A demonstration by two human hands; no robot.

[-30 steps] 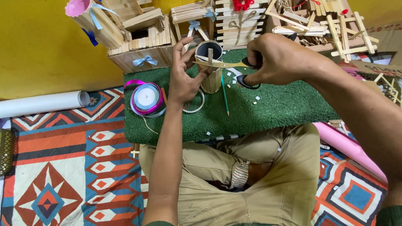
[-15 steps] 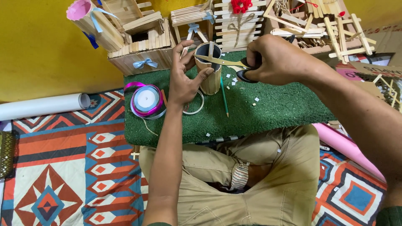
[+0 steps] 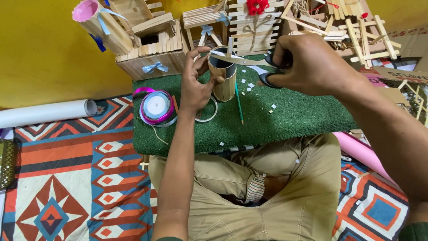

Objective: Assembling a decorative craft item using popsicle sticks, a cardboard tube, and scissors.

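Head view, two hands (image 3: 196,85) (image 3: 312,62), one scissors (image 3: 249,62), one stick cup (image 3: 223,78)

The person sits cross-legged, both bare forearms stretched forward from the bottom of the view. The left arm runs nearly straight up the middle, wrist slightly bent, and the left hand (image 3: 196,85) is half curled, palm turned right, its fingers (image 3: 191,56) raised and its thumb pressed forward in a pinch. The right arm comes in from the lower right corner at a slant. The right hand (image 3: 312,62) is seen from the back, knuckles up, fingers folded in a closed grip, level with the left fingertips.
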